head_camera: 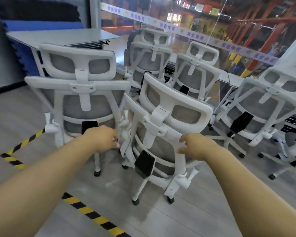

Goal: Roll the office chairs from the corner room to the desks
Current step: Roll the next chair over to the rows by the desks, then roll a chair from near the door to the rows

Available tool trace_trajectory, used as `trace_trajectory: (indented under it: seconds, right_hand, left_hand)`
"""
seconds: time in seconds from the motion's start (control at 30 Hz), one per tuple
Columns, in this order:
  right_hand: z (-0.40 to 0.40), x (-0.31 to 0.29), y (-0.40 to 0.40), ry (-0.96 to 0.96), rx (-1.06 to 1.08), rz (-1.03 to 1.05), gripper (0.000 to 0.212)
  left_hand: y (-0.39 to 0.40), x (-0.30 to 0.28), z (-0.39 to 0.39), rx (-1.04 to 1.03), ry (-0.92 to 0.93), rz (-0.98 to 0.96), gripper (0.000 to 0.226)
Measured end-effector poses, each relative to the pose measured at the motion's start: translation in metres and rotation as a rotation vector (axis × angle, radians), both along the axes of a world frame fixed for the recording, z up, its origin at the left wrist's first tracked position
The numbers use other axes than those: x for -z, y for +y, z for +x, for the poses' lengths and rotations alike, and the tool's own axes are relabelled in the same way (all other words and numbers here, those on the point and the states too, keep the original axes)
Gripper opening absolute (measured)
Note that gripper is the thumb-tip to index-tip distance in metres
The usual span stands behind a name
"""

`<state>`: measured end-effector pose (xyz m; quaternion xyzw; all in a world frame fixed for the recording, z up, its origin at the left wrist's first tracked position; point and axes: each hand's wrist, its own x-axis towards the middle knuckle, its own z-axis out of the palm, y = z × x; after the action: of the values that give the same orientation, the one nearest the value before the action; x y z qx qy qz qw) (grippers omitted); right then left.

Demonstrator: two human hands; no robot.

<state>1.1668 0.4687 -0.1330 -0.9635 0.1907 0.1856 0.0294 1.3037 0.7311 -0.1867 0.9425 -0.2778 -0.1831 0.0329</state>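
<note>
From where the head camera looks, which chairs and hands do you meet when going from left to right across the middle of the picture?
Left chair → left hand → tilted nearest chair → right hand → right chair.

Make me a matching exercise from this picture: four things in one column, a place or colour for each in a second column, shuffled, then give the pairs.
Things:
1. left hand
2. right hand
3. floor tape
4. grey table

Descriptions:
A. yellow and black stripes
B. far left, behind the chairs
C. at the left edge of the nearest chair's backrest
D. on the right side of that backrest frame

Pairs: 1-C, 2-D, 3-A, 4-B
</note>
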Motion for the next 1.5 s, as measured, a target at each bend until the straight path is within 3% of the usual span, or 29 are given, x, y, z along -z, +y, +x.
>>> trace_trajectory:
  seconds: [0.33, 0.67, 0.9, 1.5]
  right_hand:
    - [-0.011, -0.017, 0.152, 0.072, -0.344, -0.034, 0.046]
    - [-0.059, -0.008, 0.422, 0.071, -0.723, 0.011, 0.046]
    - [-0.087, -0.008, 0.606, 0.046, -1.037, 0.016, 0.050]
    - [-0.161, -0.018, 1.061, 0.050, -1.844, 0.039, 0.058]
  left_hand:
    - [0.179, -0.019, -0.078, -0.249, -0.016, -0.009, 0.039]
    - [0.466, -0.018, -0.241, -0.639, -0.033, 0.064, 0.036]
    - [0.625, -0.027, -0.358, -0.931, -0.049, 0.093, 0.040]
    - [0.893, -0.044, -0.601, -1.765, -0.083, 0.089, 0.032]
